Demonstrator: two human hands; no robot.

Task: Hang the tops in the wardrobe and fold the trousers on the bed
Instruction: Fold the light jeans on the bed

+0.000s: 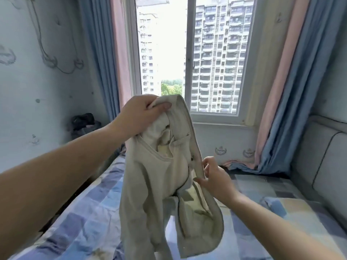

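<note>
A bed [93,218] with a blue, lilac and cream checked cover fills the lower frame. A grey padded headboard [326,166] stands at the right edge. A window [189,59] in the upper centre shows high-rise blocks; blue-and-pink curtains [293,91] hang on both sides. A pale patterned wall occupies the left of the frame, with a dark bundle [83,122] at its foot, contents not discernible.

The task item, a cream zip-up top [155,184], hangs in mid-air at frame centre, above the bed cover.

The left hand [139,116], arm extended from the lower left, has its grip closed on the top's upper edge, thumb over the fabric. The right hand [216,178], reaching in from the lower right, pinches the zip-side edge between thumb and fingers, lower down.
</note>
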